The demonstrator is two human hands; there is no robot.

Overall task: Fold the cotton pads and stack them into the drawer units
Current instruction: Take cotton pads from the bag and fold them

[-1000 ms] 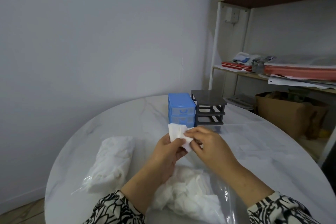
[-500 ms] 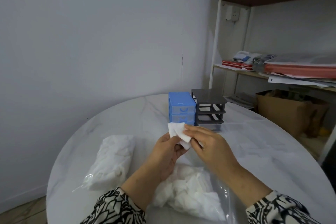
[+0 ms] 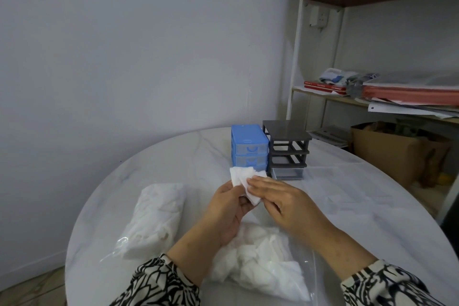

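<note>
- I see my left hand (image 3: 227, 206) raised over the round white marble counter (image 3: 188, 156), its grip closed on a white, partly folded cotton pad (image 3: 244, 181), fingers curled round the pad's lower left side.
- My right hand (image 3: 278, 197) meets the same pad from the right, fingertips pinching its right edge.
- The pad is in the air between both hands, in front of the drawer units and not touching them.
- The small blue plastic drawer unit (image 3: 249, 148) stands at the far side of the counter with its drawers pushed in; just beside it on the right is the dark grey drawer unit (image 3: 286, 149).
- One clear plastic bag of white cotton pads (image 3: 155, 216) lies on the counter to my left.
- A second open clear bag of loose white pads (image 3: 260, 263) lies under my forearms.
</note>
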